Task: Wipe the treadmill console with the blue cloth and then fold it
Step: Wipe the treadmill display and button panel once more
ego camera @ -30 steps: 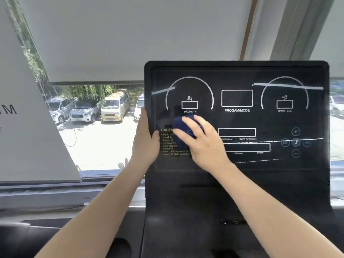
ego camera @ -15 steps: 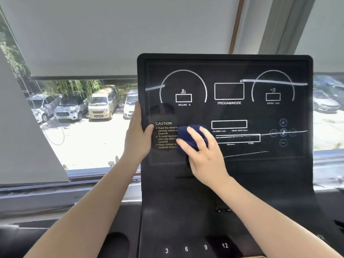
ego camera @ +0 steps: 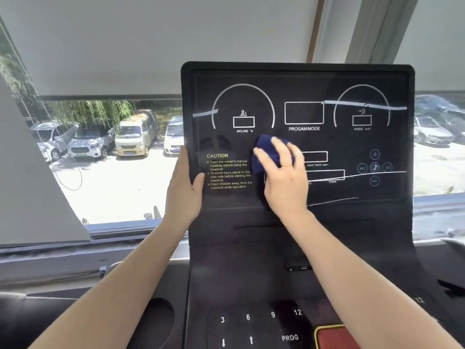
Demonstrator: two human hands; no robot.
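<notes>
Blue cloth (ego camera: 268, 153) bunched mid-frame on treadmill console (ego camera: 297, 79), pressed under spread fingers of right hand (ego camera: 284, 177), left hand (ego camera: 182, 187) gripping console's left edge; wiping seemingly midway, right half and folding left.

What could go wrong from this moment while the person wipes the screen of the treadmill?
1. The right hand presses the bunched dark blue cloth near the round touch buttons; a wide stroke might press one.
2. The cloth is a small wad, so it may leave parts of the glossy black treadmill console unwiped.
3. The left hand grips the console's left edge, thumb on the glass, and may leave fresh prints there.
</notes>
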